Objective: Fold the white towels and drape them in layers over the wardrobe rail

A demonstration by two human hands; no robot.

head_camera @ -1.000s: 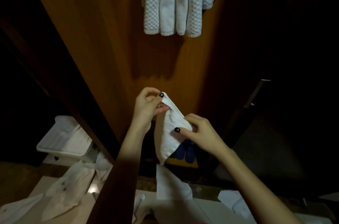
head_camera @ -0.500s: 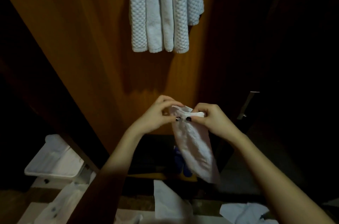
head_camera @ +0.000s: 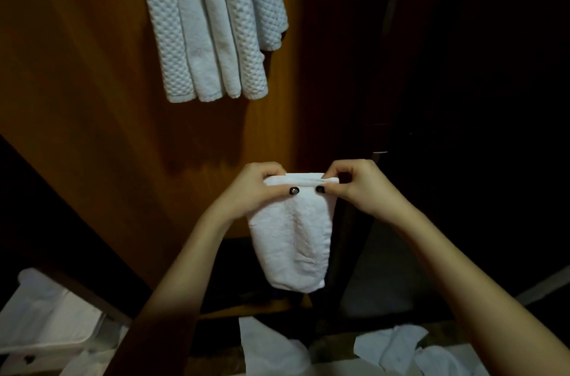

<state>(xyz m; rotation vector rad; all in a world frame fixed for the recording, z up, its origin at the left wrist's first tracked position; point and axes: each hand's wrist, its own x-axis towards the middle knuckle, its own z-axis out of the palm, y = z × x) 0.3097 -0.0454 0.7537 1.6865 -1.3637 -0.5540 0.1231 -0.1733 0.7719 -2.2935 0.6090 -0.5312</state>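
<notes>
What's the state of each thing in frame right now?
folded towel: folded, hanging down from its top edge, in the air.
left hand: pinches the towel's top left corner.
right hand: pinches the towel's top right corner.
hung towels: draped in overlapping layers above; rail out of view.
loose towels: unfolded, crumpled, lying low at the right.

Folded white towel (head_camera: 291, 233) pinched at its top edge between left hand (head_camera: 257, 190) and right hand (head_camera: 359, 187), below hung towels (head_camera: 212, 21).

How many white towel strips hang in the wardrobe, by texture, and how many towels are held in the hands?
Waffle-textured white hanging strips: 3
Smooth white hanging strips: 2
Folded white towel, held: 1
Total: 6
</notes>
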